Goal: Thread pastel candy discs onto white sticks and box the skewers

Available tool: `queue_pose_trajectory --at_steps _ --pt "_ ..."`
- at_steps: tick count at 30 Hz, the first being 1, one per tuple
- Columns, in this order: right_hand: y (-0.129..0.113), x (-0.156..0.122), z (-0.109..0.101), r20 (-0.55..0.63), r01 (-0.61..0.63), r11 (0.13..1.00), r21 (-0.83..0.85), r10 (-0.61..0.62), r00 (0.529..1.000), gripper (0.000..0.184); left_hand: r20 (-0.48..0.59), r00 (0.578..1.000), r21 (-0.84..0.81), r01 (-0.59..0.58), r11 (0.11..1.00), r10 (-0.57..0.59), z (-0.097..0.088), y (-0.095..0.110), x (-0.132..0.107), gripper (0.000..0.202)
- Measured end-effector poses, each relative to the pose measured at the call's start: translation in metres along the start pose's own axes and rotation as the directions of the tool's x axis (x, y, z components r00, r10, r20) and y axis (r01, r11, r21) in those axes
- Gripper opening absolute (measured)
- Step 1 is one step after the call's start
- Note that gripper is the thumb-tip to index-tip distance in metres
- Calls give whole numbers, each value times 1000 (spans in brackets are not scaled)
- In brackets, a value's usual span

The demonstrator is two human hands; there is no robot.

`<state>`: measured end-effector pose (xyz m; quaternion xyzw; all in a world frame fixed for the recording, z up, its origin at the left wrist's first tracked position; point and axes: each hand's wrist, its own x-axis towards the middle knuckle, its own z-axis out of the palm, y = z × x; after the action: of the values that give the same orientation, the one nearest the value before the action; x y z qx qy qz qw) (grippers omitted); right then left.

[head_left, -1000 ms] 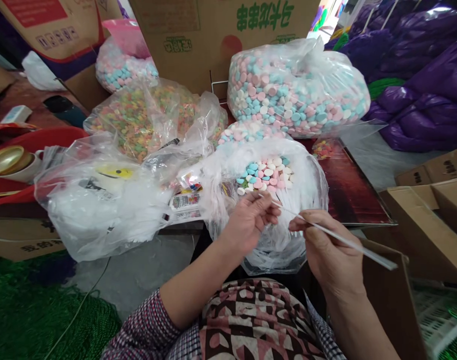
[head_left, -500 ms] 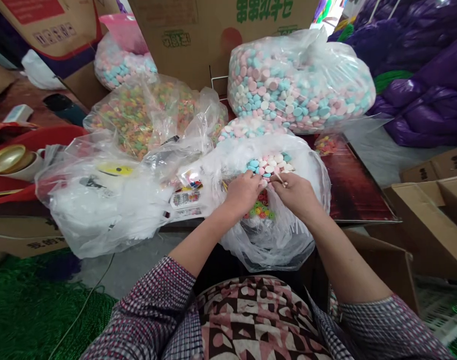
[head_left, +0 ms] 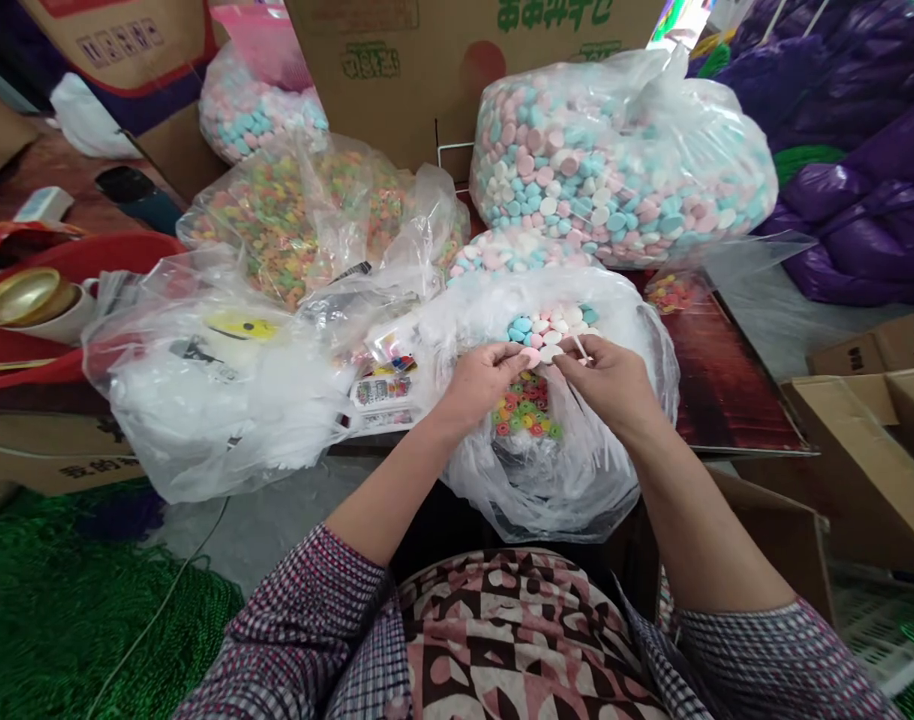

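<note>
Both my hands are over an open clear plastic bag [head_left: 629, 330] in front of me that holds pastel pink, blue and white round candies [head_left: 551, 322] and small bright ring-shaped candies [head_left: 528, 415]. My left hand [head_left: 479, 380] is closed, its fingertips pinching a pink candy [head_left: 530, 356]. My right hand [head_left: 611, 382] is closed in a pinch around a thin white stick [head_left: 579, 347], whose short visible end points toward the candy. The fingertips of both hands nearly meet.
A big bag of pastel candies [head_left: 622, 160] and a bag of multicoloured rings [head_left: 299, 220] sit behind. A crumpled plastic bag [head_left: 217, 380] lies left, beside a red basin [head_left: 67, 270] with a gold-lidded cup [head_left: 26, 300]. Cardboard boxes [head_left: 869, 440] stand right, purple sacks [head_left: 869, 200] beyond.
A second ago my right hand held a long white stick out to the right, below the bag. Both hands then moved up over the candies, and only the stick's tip shows now.
</note>
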<state>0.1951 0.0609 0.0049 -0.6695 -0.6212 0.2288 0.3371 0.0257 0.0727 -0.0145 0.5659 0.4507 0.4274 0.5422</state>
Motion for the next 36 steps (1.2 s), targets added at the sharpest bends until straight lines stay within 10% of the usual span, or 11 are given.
queue_pose_trajectory --at_steps 4,10,20,28,36 --pt "-10 -20 -7 54 -30 945 324 13 998 21 89 986 -383 163 909 -139 10 9 -20 28" --pt "-15 -42 -9 142 -174 787 592 111 984 25 38 993 -416 120 901 -115 23 15 -39 30" --pt "-20 -74 -7 176 -195 772 605 108 978 40 -57 989 -459 92 884 -133 24 10 -53 36" --pt "-18 -76 1 193 -258 757 600 176 965 35 149 964 -474 265 840 -221 18 4 -61 37" --pt "-14 -106 -12 247 -272 707 653 141 959 37 20 955 -486 268 832 -296 17 6 -61 26"
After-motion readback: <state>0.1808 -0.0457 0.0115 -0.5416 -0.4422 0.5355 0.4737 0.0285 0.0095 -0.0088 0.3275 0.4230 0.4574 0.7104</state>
